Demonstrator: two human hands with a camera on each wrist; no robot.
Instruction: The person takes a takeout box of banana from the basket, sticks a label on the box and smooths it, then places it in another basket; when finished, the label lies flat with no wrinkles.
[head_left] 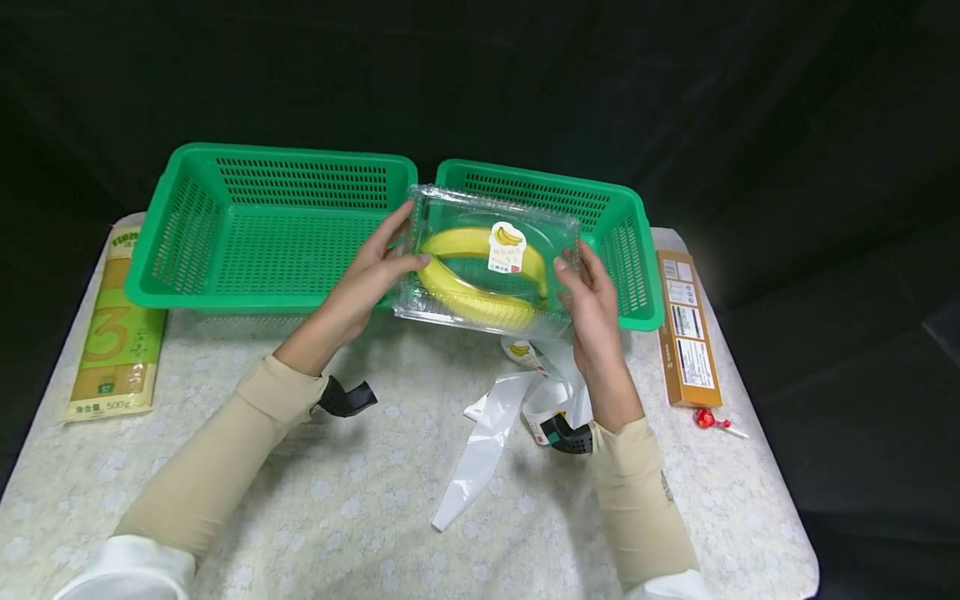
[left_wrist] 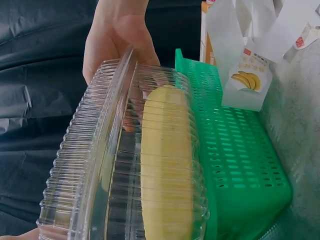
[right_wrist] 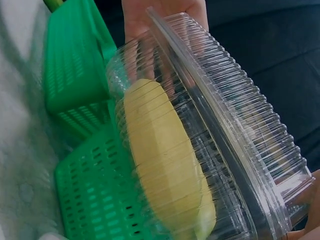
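Note:
A clear plastic clamshell box (head_left: 457, 212) is held up in front of the two baskets, tilted so its lid faces the head camera. Inside lie two yellow bananas (head_left: 480, 302), and a white banana sticker (head_left: 507, 247) is on the lid. My left hand (head_left: 367, 279) grips the box's left end, thumb on top. The right hand (head_left: 592, 304) grips the right end, thumb also on the lid side. In the left wrist view the box (left_wrist: 165, 75) shows from its side, a banana (left_wrist: 167, 165) pressed near the wall. Fingers under the box are partly hidden.
Two green baskets stand at the back, a left one (head_left: 277, 296) and a right one (head_left: 651, 292). At left lies a green noodle-like packet (head_left: 120, 333). An orange-brown box (head_left: 686, 333) and red lollipop (head_left: 705, 418) lie at right. A strip of sticker backing (head_left: 480, 458) lies in front.

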